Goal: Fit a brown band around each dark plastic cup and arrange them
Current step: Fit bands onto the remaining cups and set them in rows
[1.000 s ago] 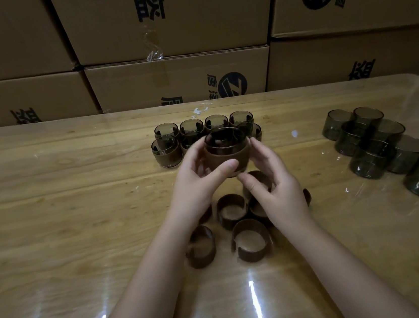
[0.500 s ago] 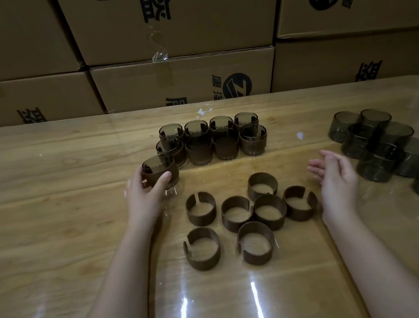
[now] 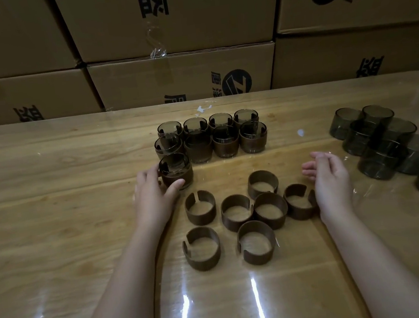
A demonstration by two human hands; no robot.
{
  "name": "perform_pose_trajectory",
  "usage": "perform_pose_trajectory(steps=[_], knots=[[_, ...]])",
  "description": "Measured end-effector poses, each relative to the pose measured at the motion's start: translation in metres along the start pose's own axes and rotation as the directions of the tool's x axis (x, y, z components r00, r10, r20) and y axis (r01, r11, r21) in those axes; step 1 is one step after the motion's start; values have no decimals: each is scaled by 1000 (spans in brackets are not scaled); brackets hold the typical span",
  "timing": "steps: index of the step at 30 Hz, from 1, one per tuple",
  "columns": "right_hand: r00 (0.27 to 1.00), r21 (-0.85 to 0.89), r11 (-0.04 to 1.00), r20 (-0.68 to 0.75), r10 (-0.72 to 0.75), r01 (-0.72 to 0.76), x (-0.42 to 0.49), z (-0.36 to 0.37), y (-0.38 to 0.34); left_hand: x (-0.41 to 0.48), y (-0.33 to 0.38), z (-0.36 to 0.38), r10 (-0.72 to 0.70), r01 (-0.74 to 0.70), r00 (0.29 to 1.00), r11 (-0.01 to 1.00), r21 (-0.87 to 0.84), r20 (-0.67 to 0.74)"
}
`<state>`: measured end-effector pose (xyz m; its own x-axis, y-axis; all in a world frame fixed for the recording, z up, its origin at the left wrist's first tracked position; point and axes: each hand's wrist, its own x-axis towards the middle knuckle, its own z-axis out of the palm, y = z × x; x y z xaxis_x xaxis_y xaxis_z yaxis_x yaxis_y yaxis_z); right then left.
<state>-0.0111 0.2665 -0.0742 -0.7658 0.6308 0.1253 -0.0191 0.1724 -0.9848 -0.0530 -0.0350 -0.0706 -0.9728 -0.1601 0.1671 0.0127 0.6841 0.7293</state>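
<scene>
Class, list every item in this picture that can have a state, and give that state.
Left hand: grips the held cup.
Held cup: banded, upright.
Eight cups in rows: banded, upright.
Seven loose bands: not fitted on any cup.
Cups on the right: no bands, clustered.
Right hand: open, holding nothing.

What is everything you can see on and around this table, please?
banded cups: eight, dark with brown bands, two rows at the table's centre-back
ninth banded cup: one, same colours, front-left of those rows
loose bands: seven, brown, table centre
bare cups: about seven, dark, clustered at right
table: one, light wood
cardboard boxes: six, tan, stacked behind
left hand: grips the ninth banded cup
right hand: open, empty, right of the bands
</scene>
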Motion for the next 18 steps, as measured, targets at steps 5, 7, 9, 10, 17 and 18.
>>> perform_pose_trajectory(steps=[5,7,9,10,17,18], knots=[[1000,-40,999,12,-19,19,-1,2,0,-2,4,3,55,-53,998,996,76,-29],[999,-49,998,20,-26,27,-2,2,0,-1,4,3,46,-43,999,997,71,-29],[999,-51,998,29,-26,28,-3,1,-1,-1,3,2,32,-30,999,997,71,-23],[999,-48,998,33,-25,27,-3,1,-1,-1,3,2,28,-26,999,997,69,-21],[998,-32,999,56,-5,6,-4,-1,-5,-1,2,3,13,-11,999,999,48,-47],[998,-34,999,57,-4,6,-4,-1,-5,0,2,3,4,-1,998,999,39,-58]])
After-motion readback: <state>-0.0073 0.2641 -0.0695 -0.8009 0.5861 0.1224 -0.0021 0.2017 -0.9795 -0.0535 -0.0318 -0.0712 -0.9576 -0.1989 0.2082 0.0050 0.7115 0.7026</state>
